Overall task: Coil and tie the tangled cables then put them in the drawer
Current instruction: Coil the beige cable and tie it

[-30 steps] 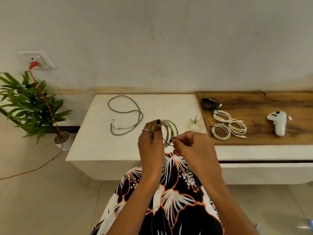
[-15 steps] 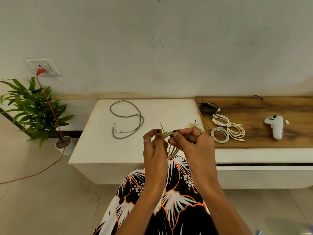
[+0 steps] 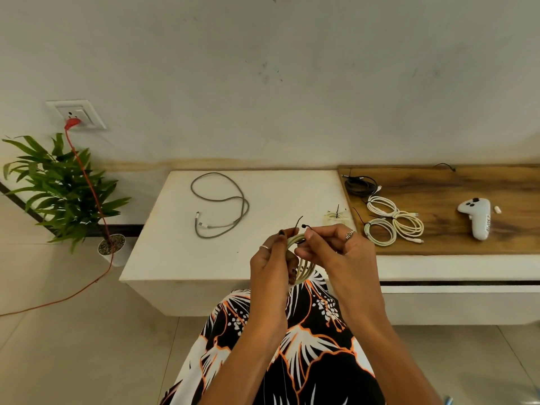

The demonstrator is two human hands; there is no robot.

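The left hand (image 3: 270, 263) is curled around a coil of pale greenish-cream cable (image 3: 304, 268), thumb and fingers gripping its upper arc where the loops bunch together, with the rest of the coil hanging down between the two wrists in front of the white tabletop's (image 3: 175, 252) near edge. The right hand (image 3: 336, 252) meets it just beside, its thumb and forefinger pinched on a thin black tie (image 3: 305, 228) that crosses the top of the coil; one dark end of the tie sticks up above the left fingertips and a small black head shows above the right ones. The coil's loops lie fairly even, several strands side by side, held clear of the table. Farther back on the white top lies a loose grey cable with white plugs (image 3: 220, 207), uncoiled in a wide open loop, and near the right hand a small cream bundle with a black tie (image 3: 336, 218). On the brown wooden board (image 3: 467, 247) to the right rest a coiled black cable (image 3: 361, 185) and three coiled white cables (image 3: 393, 219), touching one another. Farther right on the board is a white handheld controller (image 3: 477, 219). A potted green plant (image 3: 62, 188) stands on the floor at the left, with a red cord (image 3: 84, 176) running from a wall socket (image 3: 77, 114).
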